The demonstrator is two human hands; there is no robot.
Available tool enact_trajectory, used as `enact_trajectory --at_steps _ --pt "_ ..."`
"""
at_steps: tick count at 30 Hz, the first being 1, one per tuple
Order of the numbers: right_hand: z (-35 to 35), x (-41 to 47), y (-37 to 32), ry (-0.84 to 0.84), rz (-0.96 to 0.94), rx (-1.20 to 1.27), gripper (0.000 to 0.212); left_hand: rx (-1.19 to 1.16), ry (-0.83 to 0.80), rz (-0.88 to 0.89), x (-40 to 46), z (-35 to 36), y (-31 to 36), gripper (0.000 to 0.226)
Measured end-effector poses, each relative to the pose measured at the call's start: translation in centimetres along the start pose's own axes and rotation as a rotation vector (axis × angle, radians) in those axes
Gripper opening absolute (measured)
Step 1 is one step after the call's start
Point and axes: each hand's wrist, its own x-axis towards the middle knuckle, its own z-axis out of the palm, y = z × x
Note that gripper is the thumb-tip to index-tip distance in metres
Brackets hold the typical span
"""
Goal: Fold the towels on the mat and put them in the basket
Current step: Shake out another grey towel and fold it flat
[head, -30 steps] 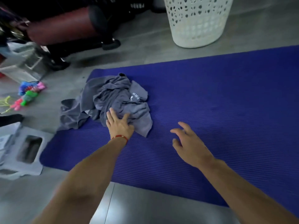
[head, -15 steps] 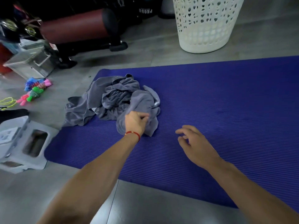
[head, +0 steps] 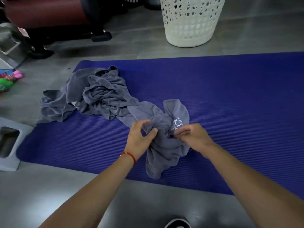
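Both at work, left hand point(head: 139, 137) and right hand point(head: 192, 137) pinching the bunched towel point(head: 164, 145) on the mat point(head: 230, 104): opening step, corners next, spread flat.

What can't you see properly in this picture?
- How many towels are in the grey pile: head view, folds overlap.
- Inside the white basket: its top is cut off by the frame's edge.
- The towel's white print: partly crumpled beside the right hand.

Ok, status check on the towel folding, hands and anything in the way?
Left hand and right hand both grip one grey towel, still bunched on the mat. Rest of towel pile unfolded. Basket path clear.
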Motion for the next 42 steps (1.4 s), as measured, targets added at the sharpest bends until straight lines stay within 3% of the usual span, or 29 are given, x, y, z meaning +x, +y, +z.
enact_trajectory --at_steps 3,5,8,11,13,15,19,23,26,28,31,34,36,37,38,40,42 --pt "-2.7 -1.1 -2.1 -0.187 -0.057 -0.350 0.024 -0.091 -0.248 -0.155 2.1 1.0 -0.5 0.084" --pt "-5.4 -1.7 -3.5 -0.266 -0.104 -0.609 0.026 -0.033 -0.359 -0.136 2.9 2.3 0.0 0.097" --pt "-10.3 -2.6 -5.4 -0.255 -0.069 -0.875 0.021 0.197 -0.339 0.020 2.4 4.6 2.8 0.093" --pt "-14.7 -3.6 -6.6 -0.167 -0.074 -1.005 0.019 0.194 -0.389 0.338 0.3 6.8 7.0 0.074" --pt "-16.3 -4.8 -6.2 -0.158 -0.030 -0.858 0.028 0.172 -0.452 0.591 -1.5 8.0 9.7 0.059" --pt "-16.8 -6.0 -5.1 -0.188 0.083 -0.541 0.038 0.179 -0.505 0.809 -2.8 9.2 11.5 0.046" --pt "-15.3 -7.1 -1.1 -0.333 0.223 -0.056 0.032 0.137 -0.617 0.942 -5.4 10.3 13.5 0.029" --pt "-12.7 -6.0 3.2 -0.162 0.187 -0.071 0.035 0.189 -0.699 0.793 -7.1 9.7 11.0 0.048" --pt "-14.2 -5.0 3.0 0.120 0.119 0.087 0.031 0.201 -0.560 0.489 -7.2 9.2 8.3 0.061" --pt "-16.0 -4.5 1.5 0.289 0.064 0.211 0.031 0.280 -0.575 0.305 -5.9 8.8 7.6 0.063" --pt "-18.7 -3.7 -0.6 0.451 -0.028 0.307 0.035 0.456 -0.710 0.269 -4.0 8.9 7.0 0.032" --pt "-22.3 -3.5 -1.7 0.657 -0.111 0.309 0.036 0.418 -0.581 0.276 -3.2 9.5 7.0 0.028" --pt "-25.0 -4.2 -1.4 0.795 -0.108 0.140 0.030 0.350 -0.545 0.294 -2.8 9.7 7.7 0.034" --pt "-26.1 -4.7 -0.8 0.796 -0.067 -0.056 0.026 0.318 -0.526 0.299 -2.6 9.7 8.1 0.033" --pt "-26.9 -5.1 0.1 0.707 0.019 -0.318 0.021 0.303 -0.510 0.321 -2.3 9.5 8.5 0.032" --pt "-27.2 -5.5 2.3 0.321 0.283 -0.845 0.015 0.323 -0.538 0.396 -2.2 9.3 9.2 0.030" --pt "-25.6 -5.9 4.1 0.046 0.437 -1.135 0.020 0.377 -0.679 0.410 -2.7 9.2 8.9 0.024"
